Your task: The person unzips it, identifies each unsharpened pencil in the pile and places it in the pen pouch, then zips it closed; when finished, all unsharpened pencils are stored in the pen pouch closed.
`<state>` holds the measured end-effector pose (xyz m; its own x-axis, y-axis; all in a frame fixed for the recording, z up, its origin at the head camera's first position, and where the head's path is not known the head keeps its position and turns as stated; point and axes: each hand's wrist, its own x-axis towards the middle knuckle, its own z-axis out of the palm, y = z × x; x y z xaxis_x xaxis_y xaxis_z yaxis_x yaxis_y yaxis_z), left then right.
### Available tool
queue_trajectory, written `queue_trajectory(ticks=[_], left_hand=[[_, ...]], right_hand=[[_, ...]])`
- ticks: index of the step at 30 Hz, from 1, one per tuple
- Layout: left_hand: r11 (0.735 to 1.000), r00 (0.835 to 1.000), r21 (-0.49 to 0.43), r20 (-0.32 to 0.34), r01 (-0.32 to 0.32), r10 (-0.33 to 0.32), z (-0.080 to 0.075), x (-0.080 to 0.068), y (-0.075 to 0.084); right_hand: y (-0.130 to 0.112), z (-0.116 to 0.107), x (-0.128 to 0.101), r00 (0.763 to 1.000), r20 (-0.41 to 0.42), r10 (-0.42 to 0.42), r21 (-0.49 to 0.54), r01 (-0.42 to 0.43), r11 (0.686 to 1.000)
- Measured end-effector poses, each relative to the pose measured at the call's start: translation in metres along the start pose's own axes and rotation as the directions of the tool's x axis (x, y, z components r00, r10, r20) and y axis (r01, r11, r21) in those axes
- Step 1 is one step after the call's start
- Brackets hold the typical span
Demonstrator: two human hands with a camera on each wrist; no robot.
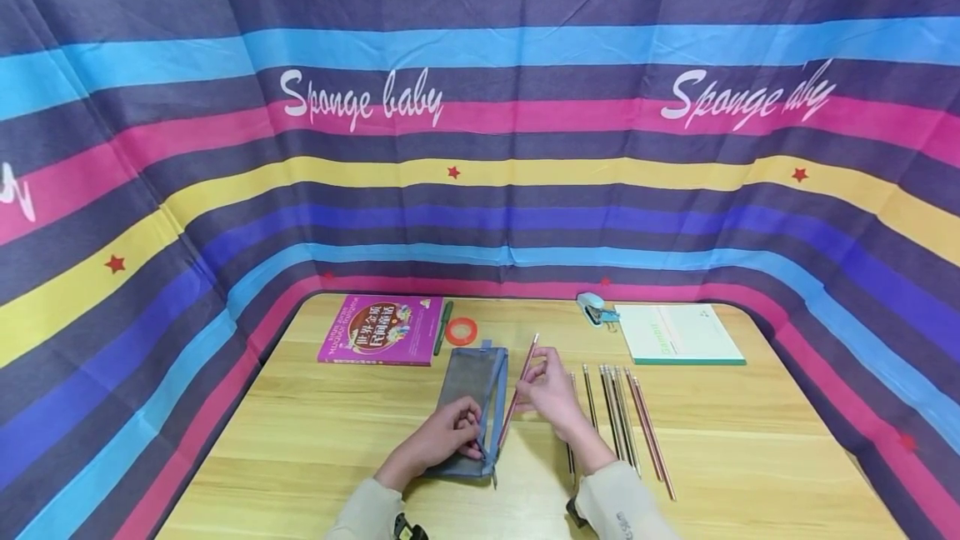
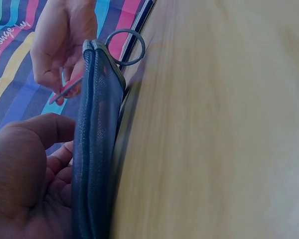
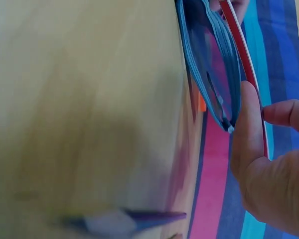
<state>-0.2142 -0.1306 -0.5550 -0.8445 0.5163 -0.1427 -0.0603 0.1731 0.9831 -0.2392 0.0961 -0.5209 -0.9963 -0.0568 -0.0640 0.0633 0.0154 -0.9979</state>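
Left hand (image 1: 450, 433) grips my grey pencil case (image 1: 474, 402) on bench (image 1: 337, 440); right hand (image 1: 551, 390) pinches red pencil (image 1: 519, 390) beside case's open edge.

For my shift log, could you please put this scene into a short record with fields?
Surface: wooden table, striped cloth around it
Left hand: grips the near end of a grey mesh pouch
Right hand: pinches a red pencil, tilted, beside the pouch's right edge
Right of the hands: row of pencils lying on the table
Far left: pink book, green pen, tape roll
Far right: stapler, white notebook
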Motion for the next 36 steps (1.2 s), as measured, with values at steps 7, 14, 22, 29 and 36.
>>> queue_trajectory(ticks=[7, 14, 22, 29, 36], left_hand=[[1.0, 0.999, -0.005, -0.035, -0.011, 0.01, 0.004, 0.0, -0.001], [0.999, 0.997, -0.002, -0.061, -0.054, 0.053, 0.007, -0.001, -0.002], [0.992, 0.989, 0.086, -0.106, -0.097, 0.106, 0.008, 0.0, 0.004], [0.96, 0.972, 0.24, -0.151, -0.143, 0.183, 0.01, 0.001, 0.017], [0.931, 0.953, 0.329, -0.199, -0.155, 0.229, 0.016, 0.0, 0.026]], right_hand=[[0.011, 0.008, 0.002, 1.0, 0.028, 0.007, 0.009, -0.008, 1.0], [0.015, 0.013, -0.002, 0.999, 0.042, 0.015, -0.002, -0.015, 1.0], [0.013, 0.016, -0.003, 1.0, 0.027, 0.006, -0.004, -0.006, 1.0], [0.006, 0.022, -0.005, 0.999, 0.018, -0.026, 0.015, 0.026, 1.0], [-0.002, 0.029, -0.011, 0.996, 0.053, -0.071, -0.026, 0.073, 0.997]])
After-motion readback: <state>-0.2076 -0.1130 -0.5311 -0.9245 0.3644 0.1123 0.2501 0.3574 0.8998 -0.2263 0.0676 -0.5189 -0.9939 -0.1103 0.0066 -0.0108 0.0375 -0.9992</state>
